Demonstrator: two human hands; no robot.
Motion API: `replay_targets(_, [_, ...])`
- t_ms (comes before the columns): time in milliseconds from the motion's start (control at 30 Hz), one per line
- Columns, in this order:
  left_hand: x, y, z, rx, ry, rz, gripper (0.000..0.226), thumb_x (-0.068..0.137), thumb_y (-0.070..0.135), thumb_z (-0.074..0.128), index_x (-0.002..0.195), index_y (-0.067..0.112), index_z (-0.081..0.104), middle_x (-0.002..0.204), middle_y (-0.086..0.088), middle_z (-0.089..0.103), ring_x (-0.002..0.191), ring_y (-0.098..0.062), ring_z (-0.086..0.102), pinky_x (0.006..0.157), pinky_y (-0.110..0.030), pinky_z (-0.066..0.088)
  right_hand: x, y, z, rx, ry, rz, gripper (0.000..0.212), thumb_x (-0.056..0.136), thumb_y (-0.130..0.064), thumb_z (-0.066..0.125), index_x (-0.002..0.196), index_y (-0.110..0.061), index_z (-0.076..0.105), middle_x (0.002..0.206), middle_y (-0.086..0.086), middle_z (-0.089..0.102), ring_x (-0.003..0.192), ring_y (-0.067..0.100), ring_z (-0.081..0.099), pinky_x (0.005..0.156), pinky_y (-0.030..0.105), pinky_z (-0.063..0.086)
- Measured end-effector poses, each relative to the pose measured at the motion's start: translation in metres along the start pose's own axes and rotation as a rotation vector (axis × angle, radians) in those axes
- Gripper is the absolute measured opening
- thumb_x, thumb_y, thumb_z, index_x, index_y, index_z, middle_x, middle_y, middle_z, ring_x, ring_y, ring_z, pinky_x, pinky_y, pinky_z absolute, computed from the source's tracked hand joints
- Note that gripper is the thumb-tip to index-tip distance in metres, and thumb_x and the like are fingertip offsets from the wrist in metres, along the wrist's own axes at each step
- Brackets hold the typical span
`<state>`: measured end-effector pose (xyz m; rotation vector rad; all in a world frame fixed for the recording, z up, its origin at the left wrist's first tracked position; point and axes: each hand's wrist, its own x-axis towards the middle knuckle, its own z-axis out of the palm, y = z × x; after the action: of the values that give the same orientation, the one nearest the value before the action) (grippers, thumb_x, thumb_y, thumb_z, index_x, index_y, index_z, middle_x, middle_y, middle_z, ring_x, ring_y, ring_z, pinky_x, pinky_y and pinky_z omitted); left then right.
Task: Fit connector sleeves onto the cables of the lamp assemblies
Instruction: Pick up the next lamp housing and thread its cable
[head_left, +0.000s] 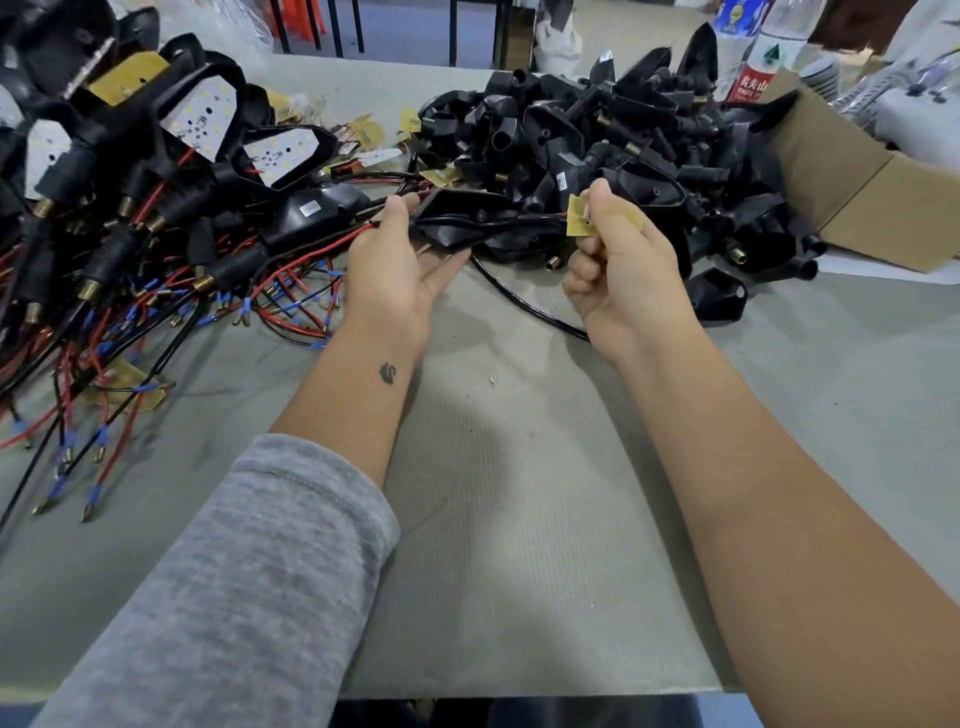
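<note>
My left hand (400, 265) holds a black lamp housing (457, 218) from below, palm up, thumb over its left end. My right hand (618, 260) pinches a small yellow circuit board (577, 217) between thumb and fingers. Red and black wires run from that board into the housing. A black cable (524, 304) loops down onto the table between my hands. Both hands hover just above the grey table mat (519, 519), in front of the pile of black housings (623, 135).
Finished lamp assemblies (156, 171) with white LED boards and red and black wires with blue ferrules are heaped at the left. An open cardboard box (857, 187) lies at the right. Water bottles (753, 47) stand behind the pile.
</note>
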<state>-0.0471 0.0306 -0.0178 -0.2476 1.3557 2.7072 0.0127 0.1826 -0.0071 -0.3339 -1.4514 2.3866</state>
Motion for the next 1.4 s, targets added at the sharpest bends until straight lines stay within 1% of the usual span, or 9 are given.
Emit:
replay_targets(133, [-0.002, 0.000, 0.000, -0.011, -0.007, 0.003, 0.028, 0.104, 0.029, 0.042, 0.101, 0.008, 0.061, 0.104, -0.017, 0.071, 0.089, -0.026, 0.072, 0.082, -0.042, 0.060, -0.002, -0.001, -0.001, -0.015, -0.042, -0.018, 0.019, 0.097, -0.033, 0.059, 0.084, -0.020, 0.066, 0.052, -0.006, 0.032, 0.044, 0.008, 0.019, 0.042, 0.021, 0.019])
replay_targets(333, [-0.006, -0.005, 0.005, 0.114, -0.095, 0.015, 0.030, 0.105, 0.030, 0.041, 0.098, 0.012, 0.063, 0.093, -0.012, 0.073, 0.089, -0.024, 0.072, 0.087, -0.040, 0.058, -0.002, 0.000, 0.005, 0.058, -0.008, 0.032, 0.027, 0.095, -0.036, 0.057, 0.079, -0.016, 0.064, 0.056, -0.003, 0.044, 0.049, 0.010, 0.041, 0.050, 0.021, 0.035])
replay_targets(500, [-0.004, -0.004, 0.003, 0.114, -0.077, 0.016, 0.031, 0.105, 0.031, 0.040, 0.099, 0.013, 0.065, 0.098, -0.012, 0.073, 0.090, -0.024, 0.073, 0.085, -0.039, 0.059, 0.001, 0.002, 0.007, -0.233, 0.031, -0.073, 0.009, 0.077, -0.007, 0.056, 0.080, -0.012, 0.064, 0.053, -0.005, 0.048, 0.048, 0.011, 0.044, 0.051, 0.022, 0.040])
replay_targets(633, [-0.003, -0.005, 0.005, 0.110, -0.070, 0.007, 0.034, 0.105, 0.036, 0.038, 0.096, 0.014, 0.062, 0.088, -0.010, 0.075, 0.085, -0.023, 0.073, 0.075, -0.035, 0.061, -0.003, 0.009, 0.009, -0.395, 0.037, -0.180, 0.027, 0.087, 0.005, 0.050, 0.103, -0.015, 0.056, 0.088, 0.004, 0.059, 0.058, 0.010, 0.051, 0.058, 0.023, 0.045])
replay_targets(700, [-0.003, -0.005, 0.006, 0.113, -0.070, 0.009, 0.035, 0.105, 0.037, 0.036, 0.095, 0.014, 0.061, 0.084, -0.009, 0.075, 0.082, -0.022, 0.073, 0.072, -0.033, 0.061, -0.004, 0.008, 0.009, -0.381, 0.055, -0.200, 0.026, 0.088, 0.004, 0.055, 0.107, -0.014, 0.055, 0.090, 0.003, 0.062, 0.062, 0.010, 0.054, 0.060, 0.022, 0.046])
replay_targets(867, [-0.003, -0.007, 0.006, 0.134, -0.043, 0.068, 0.032, 0.105, 0.031, 0.038, 0.103, 0.010, 0.062, 0.103, -0.011, 0.071, 0.096, -0.023, 0.071, 0.086, -0.036, 0.058, -0.006, 0.006, 0.008, -0.380, 0.063, -0.278, 0.022, 0.088, 0.005, 0.059, 0.099, -0.014, 0.058, 0.081, 0.000, 0.064, 0.065, 0.010, 0.056, 0.064, 0.024, 0.048])
replay_targets(1067, [-0.008, -0.005, 0.007, 0.168, -0.026, 0.137, 0.027, 0.105, 0.026, 0.041, 0.106, 0.009, 0.063, 0.116, -0.015, 0.068, 0.105, -0.024, 0.069, 0.093, -0.037, 0.055, -0.007, 0.008, 0.010, -0.448, 0.090, -0.391, 0.027, 0.086, 0.008, 0.059, 0.092, -0.018, 0.057, 0.090, 0.000, 0.066, 0.077, 0.011, 0.059, 0.079, 0.033, 0.052])
replay_targets(1267, [-0.009, -0.008, 0.008, 0.294, 0.022, 0.278, 0.029, 0.101, 0.023, 0.051, 0.078, 0.015, 0.065, 0.086, -0.009, 0.068, 0.091, -0.023, 0.070, 0.072, -0.022, 0.055, -0.006, 0.011, 0.008, -0.655, 0.130, -0.530, 0.031, 0.084, 0.003, 0.061, 0.087, -0.027, 0.055, 0.086, -0.017, 0.060, 0.075, 0.007, 0.054, 0.074, 0.020, 0.047])
replay_targets(1400, [-0.008, -0.011, 0.006, 0.459, 0.082, 0.388, 0.039, 0.100, 0.026, 0.053, 0.064, 0.013, 0.058, 0.068, -0.008, 0.065, 0.070, -0.017, 0.071, 0.068, -0.029, 0.058, -0.007, 0.013, 0.008, -0.803, 0.153, -0.596, 0.024, 0.083, -0.001, 0.060, 0.091, -0.023, 0.056, 0.084, -0.013, 0.063, 0.072, 0.014, 0.053, 0.067, 0.021, 0.044])
